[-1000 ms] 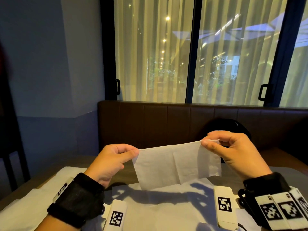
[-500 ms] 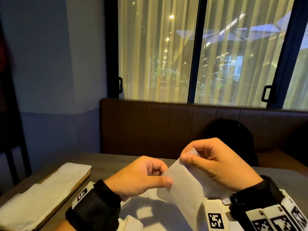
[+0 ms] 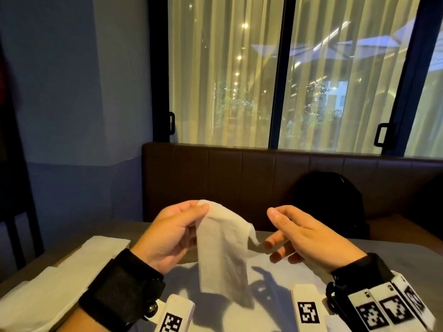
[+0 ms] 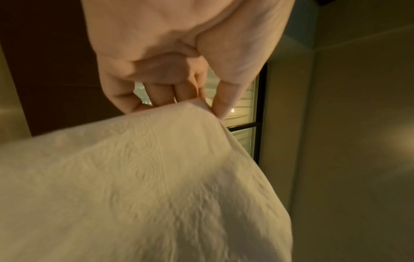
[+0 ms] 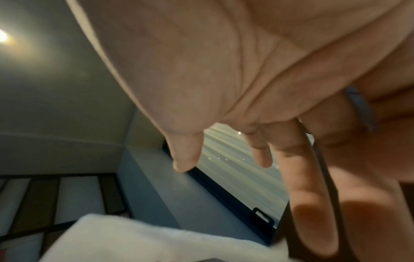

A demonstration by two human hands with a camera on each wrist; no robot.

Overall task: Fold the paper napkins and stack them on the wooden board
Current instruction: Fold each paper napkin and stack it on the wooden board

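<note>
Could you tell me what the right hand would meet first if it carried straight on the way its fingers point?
Probably the napkin hanging from the left hand; the right hand's fingers point leftward at its edge, though depth is unclear.

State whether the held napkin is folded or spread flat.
Folded: the napkin hangs as a narrow doubled strip, pinched at its top by the left hand.

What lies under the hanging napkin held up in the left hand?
Below the napkin, pinched by the left hand, lies a spread white sheet on the table, crossed by hand shadows. The patch directly behind the napkin is hidden.
</note>
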